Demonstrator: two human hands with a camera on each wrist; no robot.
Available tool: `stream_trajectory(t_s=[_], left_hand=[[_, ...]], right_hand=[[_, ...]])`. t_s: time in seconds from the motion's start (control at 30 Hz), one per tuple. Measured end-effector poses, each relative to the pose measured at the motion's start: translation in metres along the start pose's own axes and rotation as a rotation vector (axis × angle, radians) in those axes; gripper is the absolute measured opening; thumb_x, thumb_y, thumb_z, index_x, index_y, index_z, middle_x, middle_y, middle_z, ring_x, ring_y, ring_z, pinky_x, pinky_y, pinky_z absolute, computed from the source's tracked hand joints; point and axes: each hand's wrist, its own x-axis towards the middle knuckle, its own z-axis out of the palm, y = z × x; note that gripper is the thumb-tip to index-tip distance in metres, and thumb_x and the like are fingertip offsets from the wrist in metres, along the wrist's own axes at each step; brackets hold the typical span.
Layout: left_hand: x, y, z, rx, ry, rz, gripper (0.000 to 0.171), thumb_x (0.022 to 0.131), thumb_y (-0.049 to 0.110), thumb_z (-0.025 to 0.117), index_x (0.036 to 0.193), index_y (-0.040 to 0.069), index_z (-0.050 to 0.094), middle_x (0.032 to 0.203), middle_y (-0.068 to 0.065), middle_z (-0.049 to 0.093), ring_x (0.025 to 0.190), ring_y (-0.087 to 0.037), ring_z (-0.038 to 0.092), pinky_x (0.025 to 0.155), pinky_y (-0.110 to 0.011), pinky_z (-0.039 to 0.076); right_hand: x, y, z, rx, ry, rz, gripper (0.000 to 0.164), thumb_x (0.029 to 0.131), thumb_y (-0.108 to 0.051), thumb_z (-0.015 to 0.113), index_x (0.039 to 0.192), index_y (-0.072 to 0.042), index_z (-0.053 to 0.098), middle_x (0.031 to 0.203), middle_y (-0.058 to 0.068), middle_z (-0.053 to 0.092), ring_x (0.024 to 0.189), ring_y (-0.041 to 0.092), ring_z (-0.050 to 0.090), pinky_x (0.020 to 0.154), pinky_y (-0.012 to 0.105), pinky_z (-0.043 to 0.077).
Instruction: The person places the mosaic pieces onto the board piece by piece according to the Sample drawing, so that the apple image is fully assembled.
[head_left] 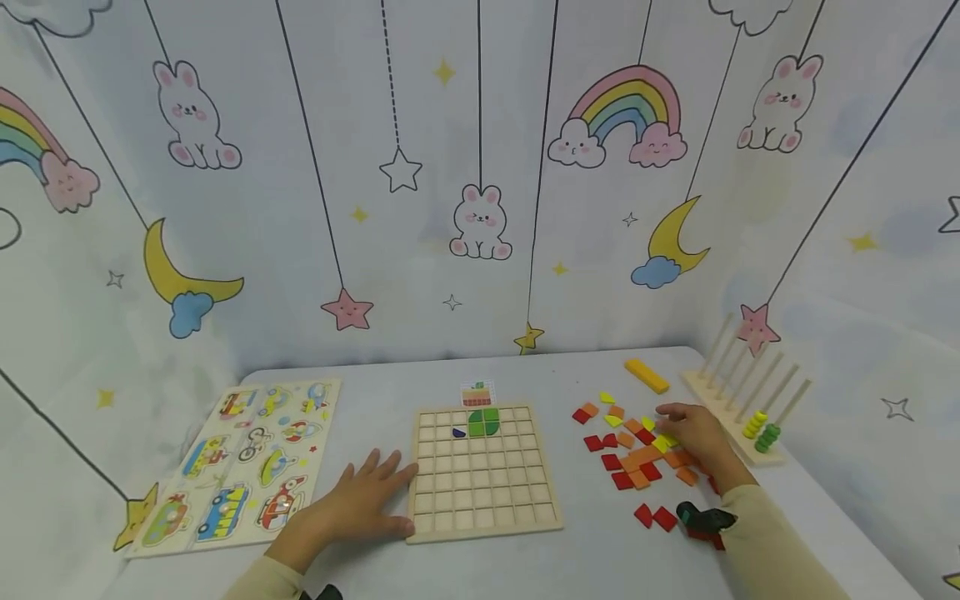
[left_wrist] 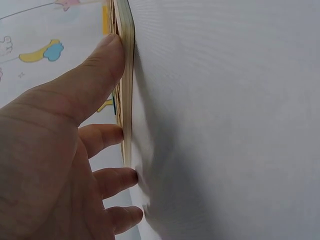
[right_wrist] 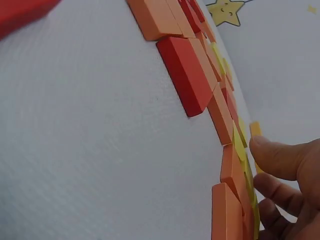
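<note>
- Wooden grid board (head_left: 486,492) lies flat on the white table (head_left: 585,550), between the person's two hands, most of its squares bare.
- Four green pieces (head_left: 491,427) sit together on the grid near its far edge, making a leaf-like shape; a dark blue piece (head_left: 459,432) lies just to their left.
- Just beyond the board's far edge lies a small picture card (head_left: 478,393).
- Left hand (head_left: 367,500) has its fingers spread and grasps nothing; the thumb and index finger touch the board's left side, and the palm faces the board.
- Right hand (head_left: 701,433) reaches over the far right part of the loose red, orange and yellow pieces (head_left: 643,456). Its fingers are loosely bent, thumb and index fingertips apart, with nothing seen between them; whether they touch a piece, I cannot tell.
- These loose pieces lie scattered right of the board, some touching one another, a few red ones nearer the person.
- Beyond them is a long yellow block (head_left: 647,376).
- At the table's right side stands a peg rack (head_left: 738,417) with yellow and green beads on two pegs.
- Left of the left hand lies a puzzle board (head_left: 243,471) with vehicle pictures.
</note>
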Motion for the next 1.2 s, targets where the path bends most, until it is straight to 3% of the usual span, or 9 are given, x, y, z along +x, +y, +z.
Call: stream_trajectory(t_s=[0.13, 0.23, 0.37, 0.57, 0.67, 0.8, 0.93, 1.03, 1.2], left_hand=[[-0.001, -0.001, 0.001, -0.006, -0.008, -0.003, 0.09, 0.084, 0.068, 0.068, 0.156, 0.019, 0.043, 0.163, -0.022, 0.032, 0.15, -0.055, 0.018, 0.111, -0.082, 0.014], [-0.001, -0.001, 0.002, 0.006, -0.007, -0.004, 0.09, 0.084, 0.069, 0.067, 0.156, 0.02, 0.043, 0.164, -0.021, 0.032, 0.15, -0.055, 0.018, 0.111, -0.082, 0.015], [-0.001, -0.002, 0.001, 0.018, -0.002, -0.002, 0.091, 0.084, 0.069, 0.067, 0.156, 0.02, 0.043, 0.163, -0.022, 0.032, 0.15, -0.055, 0.018, 0.11, -0.083, 0.016], [-0.002, 0.0, -0.001, 0.011, 0.006, -0.006, 0.09, 0.083, 0.066, 0.07, 0.155, 0.018, 0.045, 0.162, -0.023, 0.033, 0.149, -0.056, 0.02, 0.11, -0.083, 0.016], [-0.002, 0.001, -0.001, 0.004, 0.0, 0.001, 0.09, 0.083, 0.066, 0.07, 0.155, 0.018, 0.045, 0.162, -0.024, 0.034, 0.149, -0.056, 0.019, 0.11, -0.083, 0.015], [-0.003, -0.001, -0.001, -0.005, -0.003, 0.003, 0.09, 0.083, 0.066, 0.07, 0.155, 0.018, 0.044, 0.162, -0.024, 0.033, 0.149, -0.056, 0.019, 0.11, -0.083, 0.015], [-0.004, -0.004, -0.001, -0.011, -0.003, 0.01, 0.091, 0.083, 0.066, 0.069, 0.155, 0.017, 0.044, 0.162, -0.025, 0.033, 0.148, -0.057, 0.019, 0.11, -0.083, 0.014], [-0.004, -0.003, 0.0, -0.013, -0.008, 0.021, 0.091, 0.084, 0.066, 0.069, 0.156, 0.016, 0.043, 0.162, -0.025, 0.032, 0.148, -0.058, 0.019, 0.109, -0.084, 0.015], [-0.003, 0.0, -0.001, 0.005, -0.002, 0.034, 0.092, 0.085, 0.066, 0.068, 0.156, 0.014, 0.043, 0.161, -0.026, 0.033, 0.147, -0.059, 0.02, 0.108, -0.084, 0.017]], right_hand=[[-0.003, 0.003, 0.0, -0.026, -0.001, -0.037, 0.042, 0.1, -0.025, 0.064, 0.134, 0.001, 0.063, 0.131, 0.031, 0.06, 0.105, 0.038, 0.063, 0.087, 0.048, 0.058], [-0.01, 0.008, -0.008, 0.028, -0.019, -0.026, 0.048, 0.103, -0.029, 0.06, 0.14, 0.002, 0.056, 0.138, 0.032, 0.054, 0.112, 0.04, 0.061, 0.088, 0.047, 0.059], [-0.023, 0.018, -0.021, 0.064, 0.018, -0.027, 0.051, 0.105, -0.029, 0.057, 0.145, 0.003, 0.051, 0.141, 0.032, 0.051, 0.119, 0.043, 0.058, 0.088, 0.044, 0.058], [-0.036, 0.024, -0.027, -0.063, 0.058, -0.107, 0.045, 0.102, -0.022, 0.062, 0.138, 0.005, 0.057, 0.113, 0.023, 0.063, 0.087, 0.028, 0.06, 0.064, 0.031, 0.053], [-0.035, 0.021, -0.023, -0.081, 0.047, -0.123, 0.047, 0.102, -0.025, 0.063, 0.139, 0.004, 0.057, 0.114, 0.024, 0.063, 0.089, 0.028, 0.059, 0.064, 0.03, 0.053], [-0.015, -0.007, -0.013, -0.046, -0.008, -0.128, 0.056, 0.102, -0.032, 0.063, 0.145, 0.001, 0.052, 0.131, 0.031, 0.056, 0.109, 0.041, 0.057, 0.084, 0.044, 0.058], [0.015, -0.039, 0.008, 0.061, -0.045, -0.113, 0.065, 0.101, -0.036, 0.064, 0.152, 0.0, 0.044, 0.139, 0.033, 0.05, 0.121, 0.046, 0.051, 0.101, 0.059, 0.049], [0.034, -0.048, 0.028, 0.124, -0.048, -0.064, 0.067, 0.099, -0.036, 0.067, 0.151, 0.0, 0.044, 0.145, 0.033, 0.047, 0.126, 0.047, 0.05, 0.106, 0.059, 0.046], [0.05, -0.053, 0.048, -0.019, 0.0, -0.021, 0.056, 0.096, -0.042, 0.07, 0.139, -0.007, 0.062, 0.139, 0.025, 0.059, 0.121, 0.044, 0.053, 0.101, 0.065, 0.039]])
